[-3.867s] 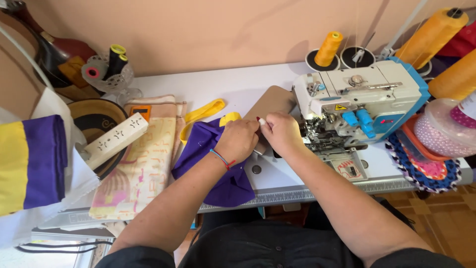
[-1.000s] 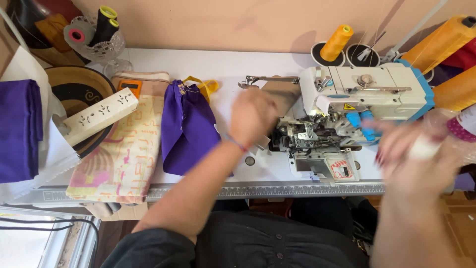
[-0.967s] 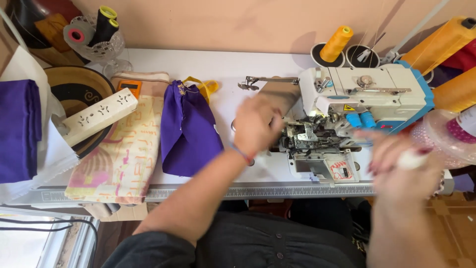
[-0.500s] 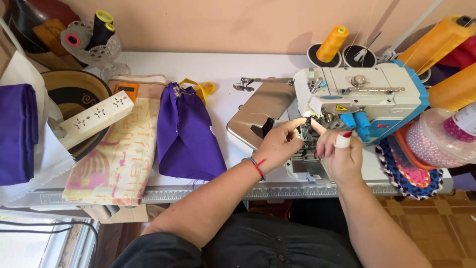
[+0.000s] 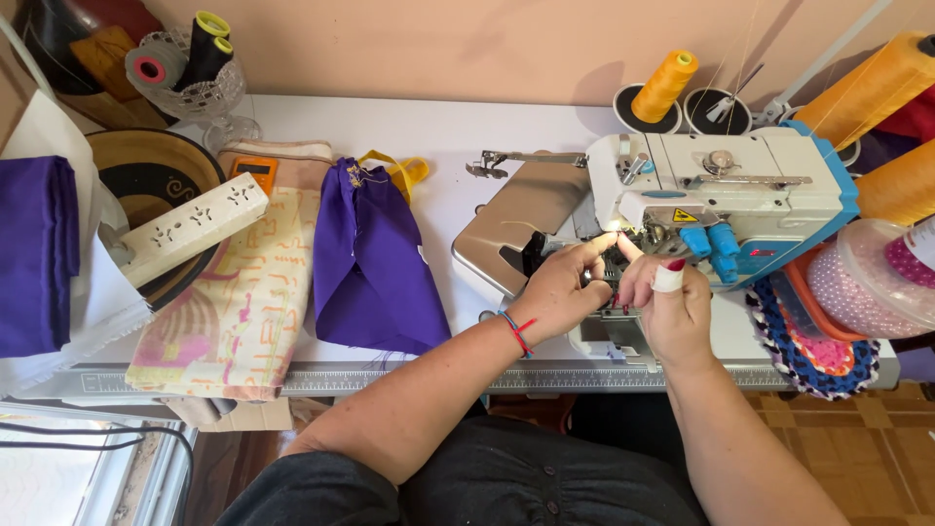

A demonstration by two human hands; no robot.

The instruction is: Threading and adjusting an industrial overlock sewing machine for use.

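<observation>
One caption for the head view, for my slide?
Both hands, left hand and right hand, work at the needle area of a white overlock machine.

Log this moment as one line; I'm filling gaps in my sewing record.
left hand: fingertips at serger needle area | right hand: beside it, same spot | purple cloth: on table, untouched

From my feed I can't see the needle area of the sewing machine (image 5: pixel 721 200): my left hand (image 5: pixel 560 292) and right hand (image 5: pixel 672 307) cover it, and whatever the fingertips pinch is too small to tell. The orange thread cone (image 5: pixel 872 88) and the folded purple cloth (image 5: pixel 34 253) are cut off by the picture's edges.
</observation>
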